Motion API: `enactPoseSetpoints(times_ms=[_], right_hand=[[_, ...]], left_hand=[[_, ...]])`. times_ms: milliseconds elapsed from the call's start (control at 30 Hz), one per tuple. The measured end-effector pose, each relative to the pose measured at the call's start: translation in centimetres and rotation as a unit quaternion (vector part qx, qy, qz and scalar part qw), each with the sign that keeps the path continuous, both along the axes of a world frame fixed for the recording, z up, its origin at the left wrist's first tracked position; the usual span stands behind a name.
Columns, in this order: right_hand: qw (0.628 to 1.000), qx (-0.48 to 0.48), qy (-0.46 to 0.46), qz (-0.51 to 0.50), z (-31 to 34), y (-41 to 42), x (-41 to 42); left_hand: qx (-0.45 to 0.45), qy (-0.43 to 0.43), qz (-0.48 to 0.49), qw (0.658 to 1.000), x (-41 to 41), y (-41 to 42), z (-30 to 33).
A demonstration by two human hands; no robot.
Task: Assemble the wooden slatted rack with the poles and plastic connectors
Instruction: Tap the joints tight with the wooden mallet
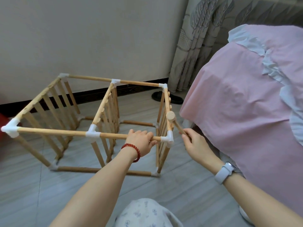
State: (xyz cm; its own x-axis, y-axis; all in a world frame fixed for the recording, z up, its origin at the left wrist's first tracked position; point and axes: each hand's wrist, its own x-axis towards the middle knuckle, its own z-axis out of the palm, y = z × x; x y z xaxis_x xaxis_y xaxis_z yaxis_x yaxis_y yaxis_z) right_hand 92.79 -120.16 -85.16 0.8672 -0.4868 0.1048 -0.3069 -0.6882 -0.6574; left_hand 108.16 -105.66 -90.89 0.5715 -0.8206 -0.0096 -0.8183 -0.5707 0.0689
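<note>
We see the rack (91,122) standing on the floor (188,190), with the wall (82,38) behind it and the bed (242,99) close on its right. Our left hand (141,141) curls around the near top pole (65,132), just beside the white corner piece (168,139). Our right hand (194,141) holds the handle of a small wooden hammer (172,117). Its head sits right by the rack's right top edge. There is open floor in front of us.
</note>
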Motion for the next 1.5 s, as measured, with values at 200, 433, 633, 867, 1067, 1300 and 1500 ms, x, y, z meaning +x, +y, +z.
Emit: enactPoseSetpoints(times_ms=[200,433,633,867,1067,1300,1500], right_hand=[[0.996,0.036,-0.081,-0.030,0.0,-0.5,0.9],[0.982,0.166,-0.079,0.041,-0.1,-0.7,2.3],[0.994,0.060,-0.056,0.071,-0.7,-1.4,2.6],[0.983,-0.146,-0.100,0.054,1.8,-1.1,4.6],[0.960,-0.190,-0.200,-0.051,1.6,0.5,4.5],[0.952,-0.225,-0.204,-0.032,2.3,-1.5,5.7],[0.968,-0.245,0.044,0.018,-1.2,1.4,3.4]], left_hand=[[0.001,-0.003,0.004,1.000,-0.5,0.1,0.4],[0.001,-0.009,0.004,1.000,-0.6,0.2,0.8],[0.001,-0.010,0.004,1.000,-0.6,0.2,0.6],[-0.025,-0.035,0.009,0.999,-1.1,0.5,0.2],[-0.056,-0.066,0.010,0.996,-1.3,0.6,-0.3],[-0.064,-0.063,0.008,0.996,-1.2,0.7,-0.5],[-0.058,-0.049,0.000,0.997,-1.1,0.7,-0.4]])
